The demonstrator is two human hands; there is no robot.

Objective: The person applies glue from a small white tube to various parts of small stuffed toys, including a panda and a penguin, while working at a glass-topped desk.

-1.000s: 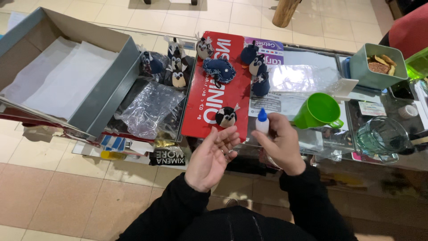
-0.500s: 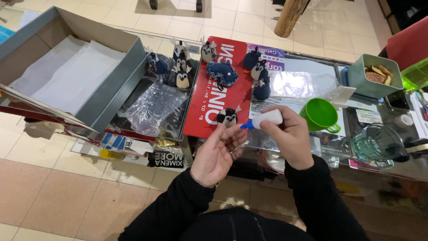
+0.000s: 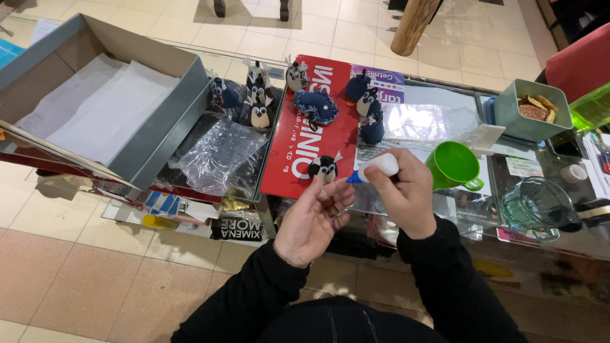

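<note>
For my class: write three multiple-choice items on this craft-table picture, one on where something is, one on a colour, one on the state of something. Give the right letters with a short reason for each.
1. Where does the small black felt figure nearest the hands lie?
A. inside the grey box
B. on the red board
C. in the green cup

2. What colour is the tip of the white bottle?
A. blue
B. yellow
C. red

3. How is the bottle held?
A. upright, tip up
B. lying loose on the table
C. tilted, tip aimed at the other hand's fingers

Answers:
1 B: the small black felt figure rests on the lower part of the red board, away from the grey box and green cup.
2 A: the white bottle ends in a blue tip.
3 C: the right hand grips it sideways, tip pointing at the left hand, whose fingers are open.
</note>
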